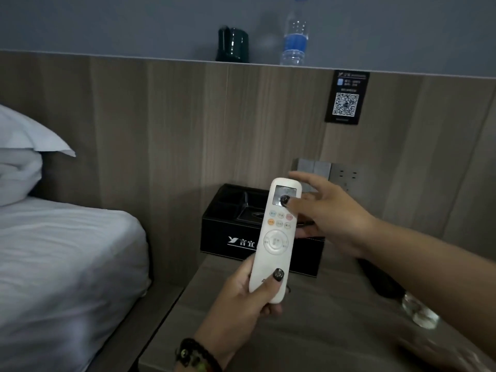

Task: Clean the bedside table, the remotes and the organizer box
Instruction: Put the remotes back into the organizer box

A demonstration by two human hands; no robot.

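Over the bedside table (308,318), the left hand (241,296) grips a white remote (276,237) round its lower end, thumb laid across the front, the remote held upright w/ screen end up. The right hand (327,210) reaches in from the right, fingers spread & mostly straight, holding nothing; its thumb tip sits at the remote's small screen, though can't tell if it actually touches. Just behind both hands stands the black organizer box (228,232), open top w/ compartments, white logo on its front, set at the back of the table against the wood wall panel (161,116). Under the right forearm lies a dark object, prob. a second remote (381,280), mostly hidden, & beside it, nearer the person, a clear glass (418,310). Behind the right hand: wall switches (322,167). Far left of the left hand, a bed (53,264) w/ white sheets & pillow (26,135). High above the hands, on the ledge, a dark mug (233,45) & water bottle (295,36); a QR sign (346,98) on the panel up right.
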